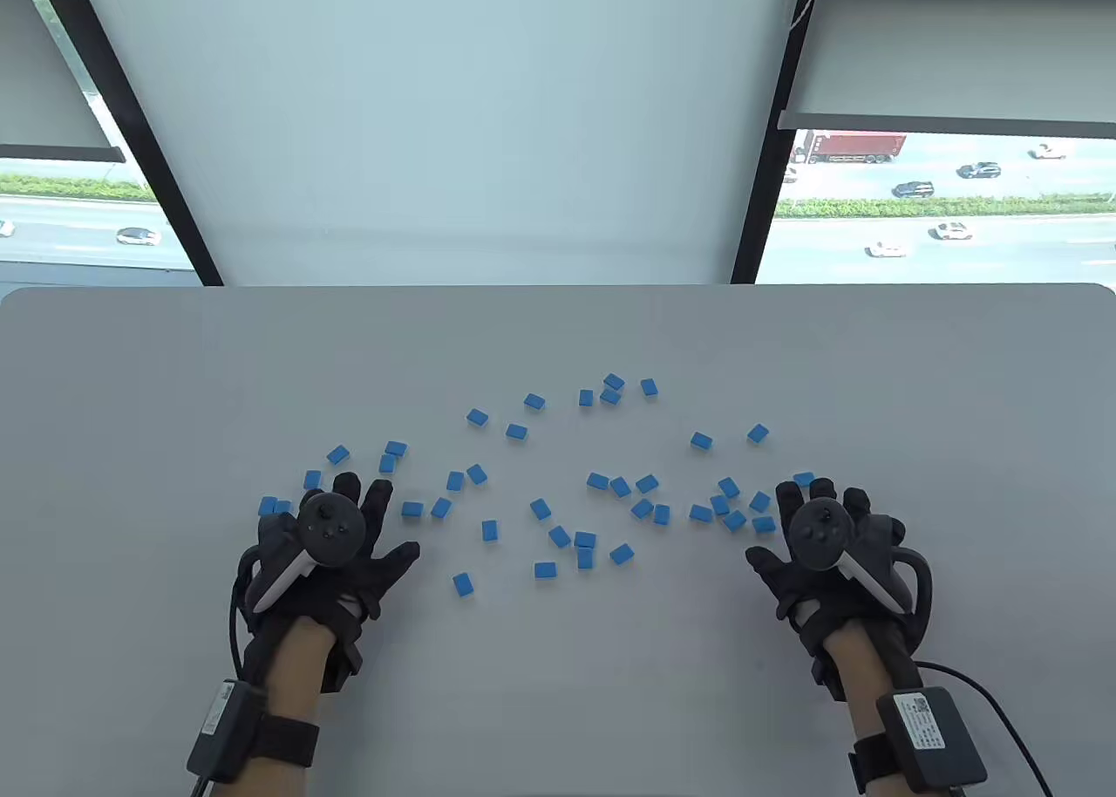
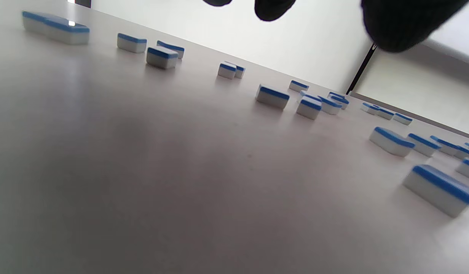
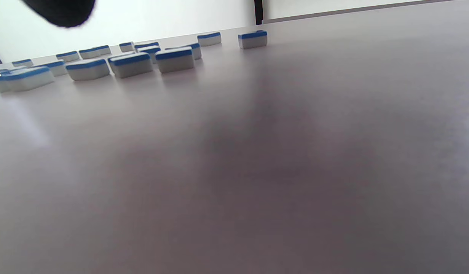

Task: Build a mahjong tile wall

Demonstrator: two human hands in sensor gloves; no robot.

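Several blue-backed mahjong tiles [image 1: 585, 540] lie face down, scattered singly over the middle of the grey table [image 1: 558, 701]. My left hand [image 1: 336, 535] hovers flat near the left edge of the scatter, fingers spread and holding nothing; two touching tiles [image 1: 274, 507] lie just left of it. My right hand [image 1: 828, 535] hovers the same way at the right edge, next to a small cluster of tiles [image 1: 737, 509]. In the left wrist view dark fingertips [image 2: 402, 23] hang over tiles [image 2: 272, 97] lying flat. The right wrist view shows a row of tiles [image 3: 131, 64] far off.
The table's far edge [image 1: 558, 287] meets a window with blinds. The near part of the table, between my wrists, holds no tiles. Cables [image 1: 1003, 710] trail from the wrist units.
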